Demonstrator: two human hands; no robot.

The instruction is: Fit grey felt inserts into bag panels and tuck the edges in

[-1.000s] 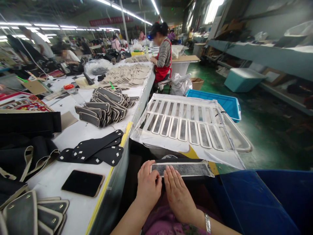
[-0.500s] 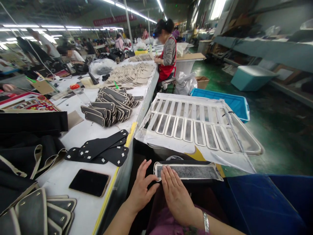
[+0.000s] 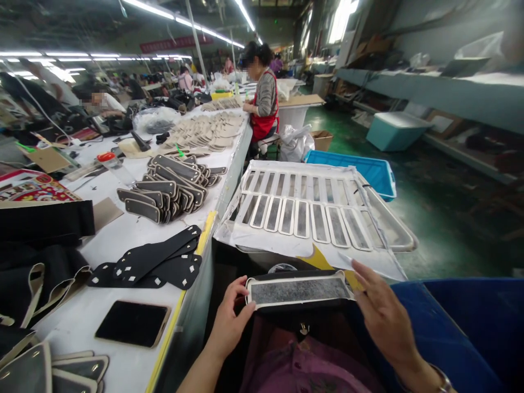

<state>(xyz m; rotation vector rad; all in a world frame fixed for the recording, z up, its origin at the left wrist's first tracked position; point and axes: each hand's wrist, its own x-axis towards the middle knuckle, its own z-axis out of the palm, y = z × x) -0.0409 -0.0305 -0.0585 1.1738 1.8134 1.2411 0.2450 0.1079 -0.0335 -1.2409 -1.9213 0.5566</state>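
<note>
A long grey panel with a cream edge (image 3: 297,291), backed by black material, lies level over the lap. My left hand (image 3: 231,316) grips its left end, thumb on the near corner and fingers curled at the far corner. At its right end, my right hand (image 3: 382,316) has its fingers stretched out, the fingertips beside the corner. Whether the right fingers touch the edge I cannot tell clearly. Beyond the panel, a white frame sheet (image 3: 233,232) with rows of slots holds several similar grey strips (image 3: 319,222) with white borders.
On the white table (image 3: 139,360) at left lie a phone (image 3: 133,323), black strap pieces (image 3: 153,259), and a pile of grey pieces (image 3: 172,188). A blue crate (image 3: 352,169) stands behind the frame sheet. Blue material (image 3: 446,327) is at right. A co-worker in a red apron (image 3: 262,103) sits farther back.
My right hand has moved from flat on the panel's left part to its right end. My left thumb and fingers have closed on the left end. The view has shifted slightly.
</note>
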